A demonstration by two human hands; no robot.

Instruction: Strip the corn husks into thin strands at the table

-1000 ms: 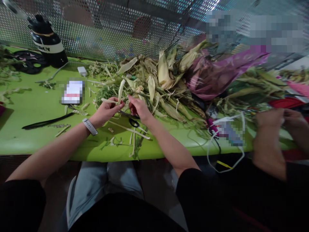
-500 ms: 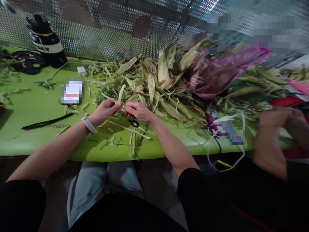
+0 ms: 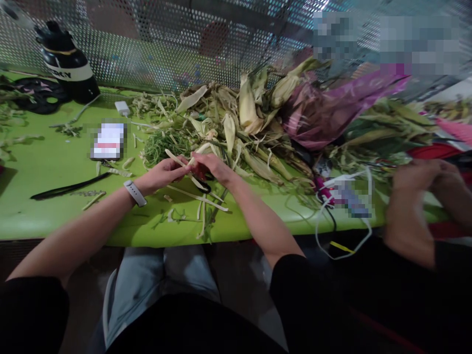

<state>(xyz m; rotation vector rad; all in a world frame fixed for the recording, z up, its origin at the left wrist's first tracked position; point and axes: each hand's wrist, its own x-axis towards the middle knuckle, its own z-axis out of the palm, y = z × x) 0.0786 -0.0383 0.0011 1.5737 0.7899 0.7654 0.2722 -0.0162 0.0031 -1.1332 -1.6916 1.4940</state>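
Observation:
My left hand [image 3: 167, 176], with a pale watch strap on its wrist, is closed on a pale strip [image 3: 174, 157] that looks like corn husk. The strip's free end points up and left. Just right of it, my right hand [image 3: 212, 167] pinches at the same strip, its fingertips almost meeting my left hand's. Something reddish shows under the right palm; I cannot make out what. Below that palm a dark ring-shaped thing [image 3: 205, 187] shows in part. More pale strips [image 3: 202, 198] lie on the green tabletop [image 3: 129, 223] in front of my hands.
A heap of corn husks [image 3: 258, 142] and green shreds [image 3: 162, 146] lies behind my hands. At left are a phone [image 3: 107, 141], a black strap [image 3: 70, 186] and a black bottle [image 3: 70, 69]. Rightward are a purple bag [image 3: 320, 115], a white cable [image 3: 363, 243] and another person's hands [image 3: 420, 177].
My right hand has turned over slightly, and the reddish thing beneath it now shows. The pale strip has shifted and tilted left between my hands. The view has moved a little.

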